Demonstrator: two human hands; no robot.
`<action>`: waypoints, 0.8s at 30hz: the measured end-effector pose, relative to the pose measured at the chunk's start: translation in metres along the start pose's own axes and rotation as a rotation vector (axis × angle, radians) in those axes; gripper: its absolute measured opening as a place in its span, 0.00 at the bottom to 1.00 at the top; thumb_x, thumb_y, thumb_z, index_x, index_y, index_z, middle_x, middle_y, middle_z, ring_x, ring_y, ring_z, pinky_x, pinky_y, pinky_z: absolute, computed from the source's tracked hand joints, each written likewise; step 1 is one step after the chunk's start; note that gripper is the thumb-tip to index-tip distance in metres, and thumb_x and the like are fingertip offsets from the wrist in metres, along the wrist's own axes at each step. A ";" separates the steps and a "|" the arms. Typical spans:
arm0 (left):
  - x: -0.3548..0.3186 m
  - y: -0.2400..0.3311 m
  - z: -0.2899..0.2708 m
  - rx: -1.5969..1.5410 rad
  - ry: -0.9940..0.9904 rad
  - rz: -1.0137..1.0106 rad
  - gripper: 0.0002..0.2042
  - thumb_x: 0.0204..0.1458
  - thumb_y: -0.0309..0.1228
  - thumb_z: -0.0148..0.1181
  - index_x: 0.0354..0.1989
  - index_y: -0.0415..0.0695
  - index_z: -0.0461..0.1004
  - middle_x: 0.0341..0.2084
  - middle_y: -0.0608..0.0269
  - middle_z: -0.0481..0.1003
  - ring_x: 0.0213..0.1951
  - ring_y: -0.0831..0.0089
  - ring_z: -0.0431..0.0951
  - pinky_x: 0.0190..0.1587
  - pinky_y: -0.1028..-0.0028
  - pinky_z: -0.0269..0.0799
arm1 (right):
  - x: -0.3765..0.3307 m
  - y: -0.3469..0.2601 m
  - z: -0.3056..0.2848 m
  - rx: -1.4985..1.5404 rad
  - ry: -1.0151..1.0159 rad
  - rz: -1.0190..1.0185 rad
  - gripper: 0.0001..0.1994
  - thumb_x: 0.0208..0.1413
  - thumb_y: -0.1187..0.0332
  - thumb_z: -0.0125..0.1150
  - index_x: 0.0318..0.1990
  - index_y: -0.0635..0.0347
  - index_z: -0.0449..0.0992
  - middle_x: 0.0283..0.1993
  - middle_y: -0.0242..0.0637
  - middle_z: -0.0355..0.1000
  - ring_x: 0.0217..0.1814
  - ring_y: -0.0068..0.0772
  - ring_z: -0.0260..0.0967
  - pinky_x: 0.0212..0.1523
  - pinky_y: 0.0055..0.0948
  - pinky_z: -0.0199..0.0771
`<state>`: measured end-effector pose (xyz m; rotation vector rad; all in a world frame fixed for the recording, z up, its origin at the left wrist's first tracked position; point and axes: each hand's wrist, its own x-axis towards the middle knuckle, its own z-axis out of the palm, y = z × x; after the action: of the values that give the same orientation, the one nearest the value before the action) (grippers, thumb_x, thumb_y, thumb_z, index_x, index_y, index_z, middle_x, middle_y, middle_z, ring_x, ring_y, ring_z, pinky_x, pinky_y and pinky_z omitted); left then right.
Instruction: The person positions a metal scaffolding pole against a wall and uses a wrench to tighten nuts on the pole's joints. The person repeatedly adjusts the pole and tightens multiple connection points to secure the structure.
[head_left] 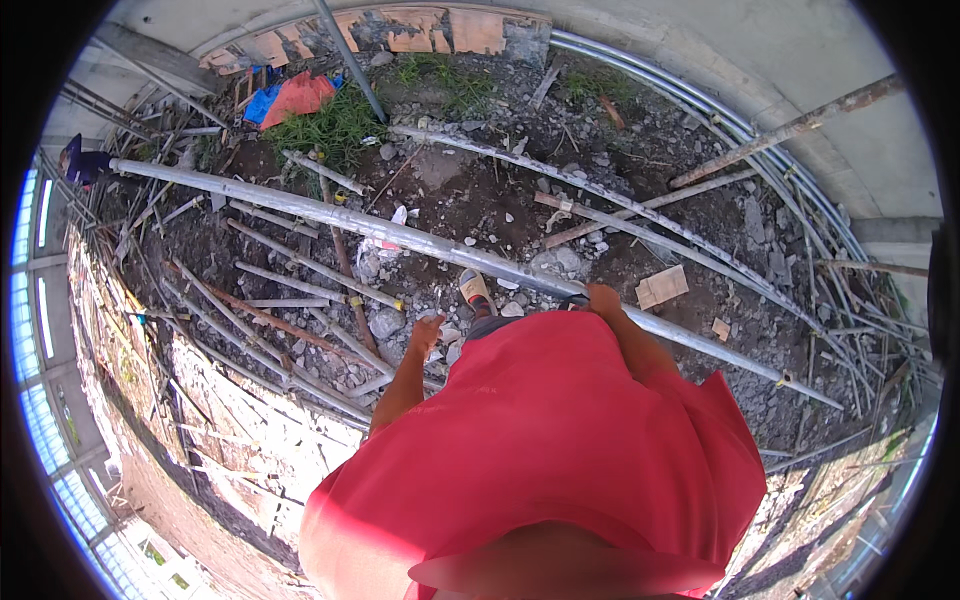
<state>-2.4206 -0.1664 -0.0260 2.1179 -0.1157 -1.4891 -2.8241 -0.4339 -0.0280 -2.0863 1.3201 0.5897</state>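
Observation:
A long grey metal pipe [400, 233] runs slantwise across the view, from the far left to the lower right. My right hand [603, 298] is closed around it beside my right hip. My left hand [428, 331] hangs free near my left thigh, its fingers loosely apart and nothing seen in them. At the pipe's far left end stands another person in dark clothes [88, 163], whose hands are too small to make out. My sandalled foot [472, 288] rests on the rubble just under the pipe.
Several loose pipes [315, 262] litter the ground at left, and another long pipe [600, 190] lies beyond mine. A slanted prop [785, 132] leans at right; an upright pole [350, 62] stands ahead. Stones, a cardboard piece [661, 288] and red sheeting [300, 98] lie about.

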 end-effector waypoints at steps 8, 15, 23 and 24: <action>0.031 -0.032 0.011 0.379 0.080 0.303 0.20 0.56 0.49 0.65 0.37 0.40 0.83 0.21 0.56 0.77 0.20 0.64 0.76 0.25 0.61 0.72 | 0.029 0.046 0.024 -0.033 0.074 -0.211 0.28 0.40 0.46 0.76 0.42 0.57 0.78 0.38 0.52 0.80 0.43 0.62 0.80 0.44 0.59 0.79; 0.022 0.001 0.017 0.167 0.049 0.239 0.22 0.56 0.50 0.64 0.36 0.38 0.82 0.22 0.54 0.79 0.22 0.64 0.77 0.28 0.61 0.73 | 0.024 0.030 0.001 -0.051 0.094 -0.201 0.30 0.41 0.42 0.75 0.42 0.58 0.80 0.39 0.53 0.80 0.45 0.62 0.80 0.44 0.57 0.78; 0.034 -0.037 -0.004 -0.044 0.113 0.170 0.19 0.59 0.45 0.60 0.42 0.39 0.81 0.29 0.52 0.82 0.27 0.60 0.81 0.32 0.61 0.76 | 0.043 0.045 -0.010 -0.181 0.001 -0.151 0.28 0.46 0.48 0.71 0.48 0.63 0.79 0.45 0.57 0.80 0.49 0.62 0.79 0.49 0.56 0.78; 0.040 -0.052 -0.011 -0.105 0.120 0.128 0.19 0.59 0.45 0.58 0.42 0.39 0.81 0.30 0.51 0.83 0.25 0.57 0.82 0.31 0.58 0.77 | 0.043 0.042 -0.015 -0.227 -0.041 -0.085 0.28 0.47 0.50 0.71 0.49 0.63 0.78 0.46 0.57 0.80 0.50 0.62 0.79 0.50 0.55 0.78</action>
<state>-2.4070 -0.1324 -0.0824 2.0696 -0.1234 -1.2639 -2.8441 -0.4867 -0.0552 -2.2864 1.1819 0.7717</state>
